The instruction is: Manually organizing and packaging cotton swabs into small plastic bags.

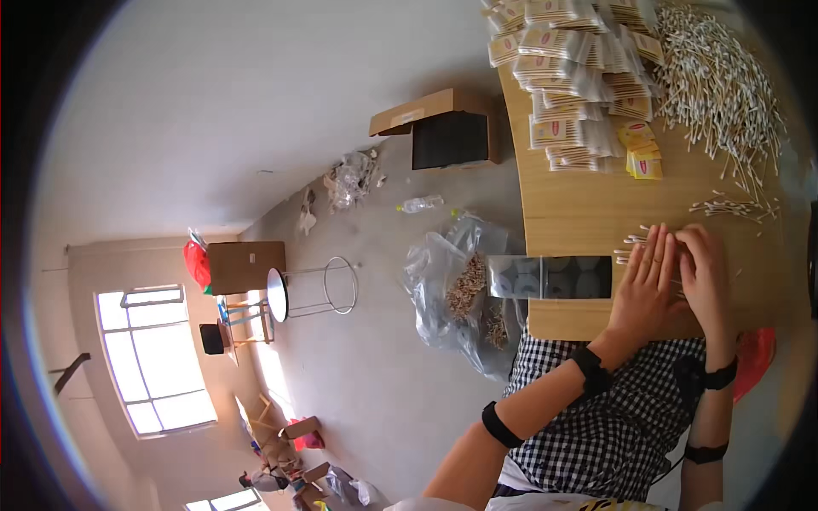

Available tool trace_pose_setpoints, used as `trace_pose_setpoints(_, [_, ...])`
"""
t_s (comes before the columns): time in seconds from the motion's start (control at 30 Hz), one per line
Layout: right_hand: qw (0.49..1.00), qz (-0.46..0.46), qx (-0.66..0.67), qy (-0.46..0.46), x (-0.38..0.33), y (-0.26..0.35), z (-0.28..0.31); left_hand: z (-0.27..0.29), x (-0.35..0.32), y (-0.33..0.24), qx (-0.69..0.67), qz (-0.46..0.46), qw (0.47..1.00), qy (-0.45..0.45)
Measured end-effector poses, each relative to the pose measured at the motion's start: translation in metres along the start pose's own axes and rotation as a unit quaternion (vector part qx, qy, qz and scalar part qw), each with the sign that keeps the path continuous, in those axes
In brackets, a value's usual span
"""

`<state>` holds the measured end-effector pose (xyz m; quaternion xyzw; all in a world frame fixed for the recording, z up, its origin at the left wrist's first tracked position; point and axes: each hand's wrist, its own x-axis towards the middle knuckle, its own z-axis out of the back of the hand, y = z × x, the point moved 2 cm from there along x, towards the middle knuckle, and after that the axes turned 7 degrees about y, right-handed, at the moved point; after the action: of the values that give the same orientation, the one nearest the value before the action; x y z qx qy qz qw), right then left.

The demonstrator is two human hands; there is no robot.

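Note:
At the near part of the wooden table, my left hand point(649, 283) lies with its fingers stretched out flat over a small bunch of cotton swabs point(631, 241). The swab tips stick out past its left side; the rest of them are hidden beneath the hand. My right hand point(704, 271) is right against it, fingers slightly bent and thumb apart, touching the left fingertips. Just left of my hands lies a clear plastic case point(576, 278) that hangs over the table edge. Beyond my hands are some loose swabs point(734, 207).
A big heap of cotton swabs point(720, 81) covers the far right of the table point(579, 213). Beside it are stacked packed swab bags point(562, 81) and yellow cards point(643, 162). On the floor are a plastic sack point(426, 294), a bottle point(421, 203), a cardboard box point(452, 136) and a stool point(279, 295).

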<state>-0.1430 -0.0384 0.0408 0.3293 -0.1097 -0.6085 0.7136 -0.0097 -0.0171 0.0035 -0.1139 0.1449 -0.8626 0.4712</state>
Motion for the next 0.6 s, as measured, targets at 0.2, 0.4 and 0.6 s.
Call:
trace_pose_setpoints(0.2, [0.983,-0.005,0.061,-0.175,-0.065,-0.042,0.016,0.008,0.030,0.007,-0.007,0.019,0.999,0.037])
trace_pose_setpoints(0.4, [0.986,-0.012,0.001,-0.165,-0.089,-0.073,0.019,-0.001,0.014,-0.001,0.000,0.017,0.999,0.030])
trace_pose_setpoints(0.6, [0.963,0.016,0.060,-0.261,-0.047,-0.084,0.013,0.005,0.014,-0.012,-0.054,0.029,0.997,0.040])
